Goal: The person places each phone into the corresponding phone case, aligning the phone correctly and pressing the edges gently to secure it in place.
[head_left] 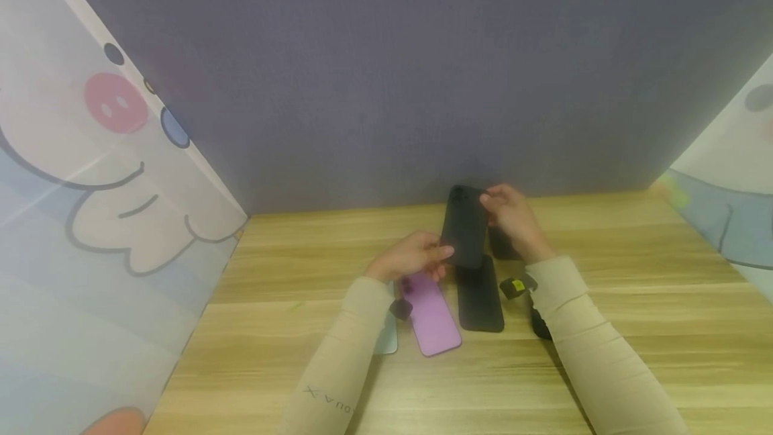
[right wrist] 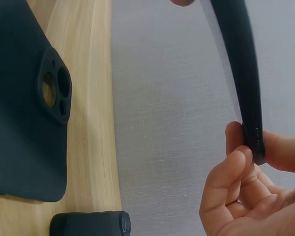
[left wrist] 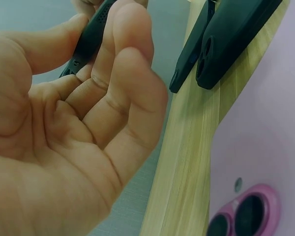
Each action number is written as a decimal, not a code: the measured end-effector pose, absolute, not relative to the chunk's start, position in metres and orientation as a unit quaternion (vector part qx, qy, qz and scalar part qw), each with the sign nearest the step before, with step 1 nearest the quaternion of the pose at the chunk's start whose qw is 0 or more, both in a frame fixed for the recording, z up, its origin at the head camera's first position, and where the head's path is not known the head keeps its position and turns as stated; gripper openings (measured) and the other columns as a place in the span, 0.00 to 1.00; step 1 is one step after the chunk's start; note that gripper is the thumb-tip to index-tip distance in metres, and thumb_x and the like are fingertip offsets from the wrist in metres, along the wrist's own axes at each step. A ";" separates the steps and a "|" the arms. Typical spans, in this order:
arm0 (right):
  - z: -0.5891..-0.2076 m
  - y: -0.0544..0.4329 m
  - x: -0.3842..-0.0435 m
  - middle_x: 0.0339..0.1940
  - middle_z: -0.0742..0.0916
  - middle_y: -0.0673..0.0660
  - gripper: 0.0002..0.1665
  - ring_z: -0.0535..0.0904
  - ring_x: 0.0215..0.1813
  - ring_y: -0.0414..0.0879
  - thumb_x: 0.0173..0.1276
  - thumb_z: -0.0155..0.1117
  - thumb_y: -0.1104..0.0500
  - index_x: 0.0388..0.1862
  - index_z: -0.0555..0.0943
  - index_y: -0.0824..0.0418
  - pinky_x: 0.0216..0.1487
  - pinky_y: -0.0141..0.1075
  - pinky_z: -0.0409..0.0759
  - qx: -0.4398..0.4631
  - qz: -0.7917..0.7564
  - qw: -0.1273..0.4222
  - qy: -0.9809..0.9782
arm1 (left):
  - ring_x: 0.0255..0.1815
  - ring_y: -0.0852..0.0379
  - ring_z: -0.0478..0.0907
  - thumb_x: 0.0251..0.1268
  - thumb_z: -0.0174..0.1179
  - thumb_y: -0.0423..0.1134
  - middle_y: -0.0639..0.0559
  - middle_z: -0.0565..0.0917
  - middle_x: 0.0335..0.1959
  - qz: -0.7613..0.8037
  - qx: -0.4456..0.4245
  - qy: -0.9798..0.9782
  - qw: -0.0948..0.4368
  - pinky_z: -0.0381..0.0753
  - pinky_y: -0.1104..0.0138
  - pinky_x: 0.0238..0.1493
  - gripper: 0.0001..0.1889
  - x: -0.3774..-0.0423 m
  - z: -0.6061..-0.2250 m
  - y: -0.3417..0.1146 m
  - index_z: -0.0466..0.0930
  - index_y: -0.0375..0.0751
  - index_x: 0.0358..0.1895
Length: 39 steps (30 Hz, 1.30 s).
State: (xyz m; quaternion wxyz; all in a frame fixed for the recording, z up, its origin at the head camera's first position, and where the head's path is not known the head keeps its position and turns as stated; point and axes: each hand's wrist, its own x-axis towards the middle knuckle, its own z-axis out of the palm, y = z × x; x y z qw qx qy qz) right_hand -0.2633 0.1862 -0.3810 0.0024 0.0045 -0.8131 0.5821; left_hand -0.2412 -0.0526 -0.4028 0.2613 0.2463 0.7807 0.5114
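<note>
Both hands hold up a black phone case [head_left: 464, 230], tilted above the back of the table; I cannot tell whether a phone is inside. My left hand [head_left: 413, 257] pinches its lower left corner between thumb and fingers. At the upper right corner, my right hand [head_left: 513, 217] grips it, thumb on one face and fingertips on the other in the right wrist view. Small perforations show on its edge [left wrist: 91, 39] in the left wrist view. Directly below lies another black case [head_left: 481, 304]. A pink phone [head_left: 435, 324] with a raised camera ring lies beneath my left wrist.
A pale green phone [head_left: 388, 340] is partly hidden by the left sleeve. One dark case [head_left: 502, 245] lies behind the right hand, and another black item [head_left: 539, 326] beside the right forearm. A grey panel [head_left: 423, 86] rises behind the wooden table [head_left: 272, 368]; cartoon-printed walls [head_left: 72, 327] flank it.
</note>
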 end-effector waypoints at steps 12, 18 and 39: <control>-0.381 0.187 -0.262 0.36 0.79 0.43 0.12 0.75 0.38 0.37 0.80 0.55 0.55 0.52 0.72 0.64 0.42 0.31 0.81 0.004 0.613 0.007 -0.790 | 0.26 0.56 0.83 0.79 0.55 0.44 0.49 0.86 0.25 0.508 0.249 0.782 0.260 0.88 0.52 0.40 0.14 -0.242 -0.403 -0.053 0.79 0.34 0.40; -0.380 0.187 -0.263 0.34 0.77 0.44 0.12 0.73 0.34 0.37 0.80 0.54 0.57 0.51 0.73 0.65 0.41 0.31 0.80 0.001 0.626 0.006 -0.780 | 0.27 0.56 0.83 0.79 0.55 0.44 0.49 0.86 0.26 0.508 0.253 0.781 0.261 0.88 0.52 0.41 0.13 -0.243 -0.405 -0.053 0.79 0.38 0.39; -0.376 0.192 -0.264 0.25 0.79 0.42 0.13 0.72 0.27 0.35 0.81 0.50 0.62 0.34 0.76 0.51 0.30 0.26 0.72 -0.015 0.788 -0.066 -0.612 | 0.28 0.56 0.84 0.79 0.55 0.42 0.49 0.86 0.27 0.517 0.249 0.772 0.273 0.88 0.46 0.47 0.11 -0.241 -0.401 -0.051 0.78 0.39 0.39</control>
